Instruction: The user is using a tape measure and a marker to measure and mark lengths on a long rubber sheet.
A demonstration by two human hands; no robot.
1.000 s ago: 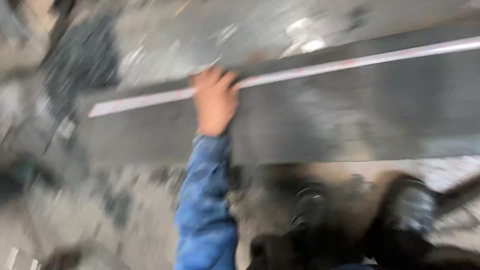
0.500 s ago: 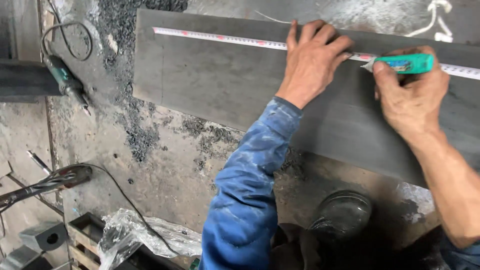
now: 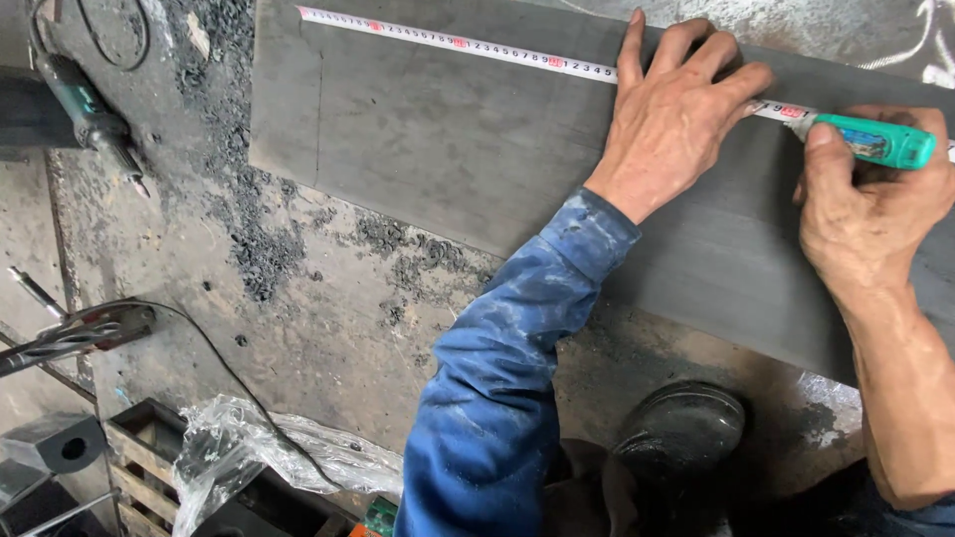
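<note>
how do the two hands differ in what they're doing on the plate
The left hand lies flat with fingers spread, pinning the tape measure to the steel plate; the right hand is curled around a green marker. The left arm wears a blue sleeve; the right forearm is bare. Both sit at the plate's upper edge, along the tape.

Tape measure [image 3: 468, 45] on steel plate [image 3: 448, 149] – left hand [image 3: 676, 109] pressing tape; marker [image 3: 875, 139] right of it.
</note>
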